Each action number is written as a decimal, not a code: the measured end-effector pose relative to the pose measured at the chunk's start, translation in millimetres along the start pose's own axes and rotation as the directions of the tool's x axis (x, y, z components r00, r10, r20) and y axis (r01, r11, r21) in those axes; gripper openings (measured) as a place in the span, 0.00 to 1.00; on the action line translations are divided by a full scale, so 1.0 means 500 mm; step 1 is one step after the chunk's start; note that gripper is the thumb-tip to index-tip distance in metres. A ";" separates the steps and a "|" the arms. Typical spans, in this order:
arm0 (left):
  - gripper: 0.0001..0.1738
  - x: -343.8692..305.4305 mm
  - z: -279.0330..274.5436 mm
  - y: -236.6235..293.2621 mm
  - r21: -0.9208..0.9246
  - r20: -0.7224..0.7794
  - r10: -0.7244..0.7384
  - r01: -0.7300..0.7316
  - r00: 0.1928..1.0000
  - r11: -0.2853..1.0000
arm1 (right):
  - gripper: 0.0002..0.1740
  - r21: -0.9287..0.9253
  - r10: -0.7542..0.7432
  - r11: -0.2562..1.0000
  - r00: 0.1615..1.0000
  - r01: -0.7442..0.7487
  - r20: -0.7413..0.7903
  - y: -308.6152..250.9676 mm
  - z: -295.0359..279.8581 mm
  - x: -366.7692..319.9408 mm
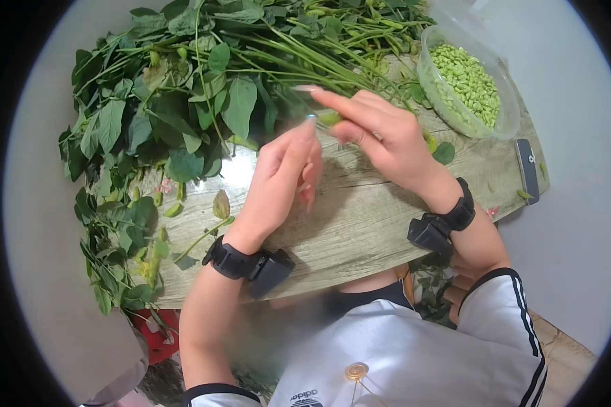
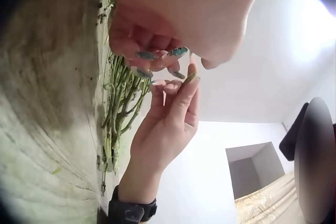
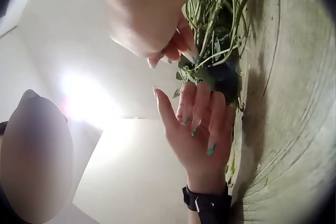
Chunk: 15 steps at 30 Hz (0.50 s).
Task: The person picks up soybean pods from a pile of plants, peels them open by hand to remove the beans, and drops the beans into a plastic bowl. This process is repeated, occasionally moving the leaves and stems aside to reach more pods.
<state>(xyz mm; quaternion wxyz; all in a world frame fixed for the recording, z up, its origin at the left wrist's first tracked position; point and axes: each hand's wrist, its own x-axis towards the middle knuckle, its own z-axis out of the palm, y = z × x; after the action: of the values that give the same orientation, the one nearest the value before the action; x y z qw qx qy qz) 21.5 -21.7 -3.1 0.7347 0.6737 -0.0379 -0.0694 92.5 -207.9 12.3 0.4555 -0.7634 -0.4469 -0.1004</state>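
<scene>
In the head view, my right hand pinches a small green pod between thumb and fingers above the wooden tabletop. My left hand is just to its left, thumb tip near the pod, and I cannot tell if they touch. The left wrist view shows my right hand with the pod at its fingertips. From the right wrist view, the fingers of my left hand are loosely bent, the thumb stands apart, and nothing shows in its grasp.
Leafy stalks cover the tabletop's back and left side. A clear bowl of shelled green beans stands at the back right, with a dark phone-like object near the right edge. Loose pods lie at the left.
</scene>
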 end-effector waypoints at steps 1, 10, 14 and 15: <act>0.27 -0.003 0.009 0.004 0.001 0.030 0.004 -0.004 1.000 1.000 | 0.32 0.008 -0.020 1.000 0.999 0.020 0.038 -0.008 0.003 -0.002; 0.21 -0.015 0.003 0.005 -0.193 0.117 -0.046 0.068 0.992 0.979 | 0.20 0.024 0.113 0.993 0.994 -0.114 0.008 -0.017 0.013 -0.005; 0.20 -0.015 0.002 0.010 -0.182 0.136 -0.074 0.099 0.988 0.978 | 0.13 -0.132 -0.091 0.986 0.993 0.101 0.076 0.003 0.015 -0.004; 0.20 -0.015 0.000 0.007 -0.183 0.134 -0.076 0.100 0.988 0.978 | 0.13 -0.125 -0.117 0.984 0.990 0.125 0.074 0.004 0.019 -0.006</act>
<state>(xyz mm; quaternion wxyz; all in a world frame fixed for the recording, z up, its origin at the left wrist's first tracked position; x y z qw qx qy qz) 14.4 -20.4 0.5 0.7877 0.5961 -0.0478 -0.1478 89.7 -202.8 4.2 0.3831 -0.7655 -0.5000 -0.1311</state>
